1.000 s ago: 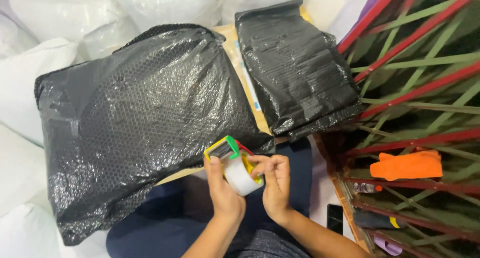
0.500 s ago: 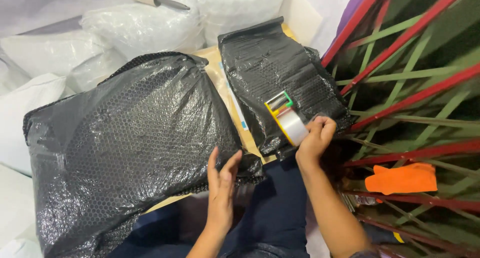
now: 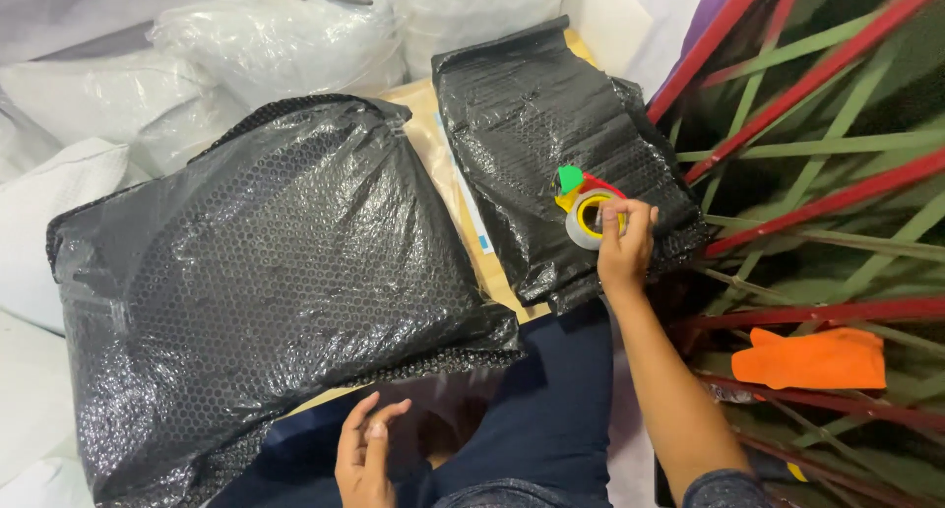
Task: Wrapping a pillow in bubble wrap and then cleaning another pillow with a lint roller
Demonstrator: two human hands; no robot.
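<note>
On small parcel (image 3: 551,144) now — tape dispenser (image 3: 588,208), seemingly.

White filled bags (image 3: 285,35) behind — orange glove (image 3: 812,358) among red-and-green struts (image 3: 817,134).

A single head-worn camera looks steeply down over the wearer's lap, close enough that the left hand (image 3: 366,456) is cut by the bottom edge and the right hand (image 3: 623,242) sits right of centre. The view faces forward across two black bubble-wrap parcels (image 3: 285,272), with red and green slats (image 3: 827,154) filling the right side.
</note>
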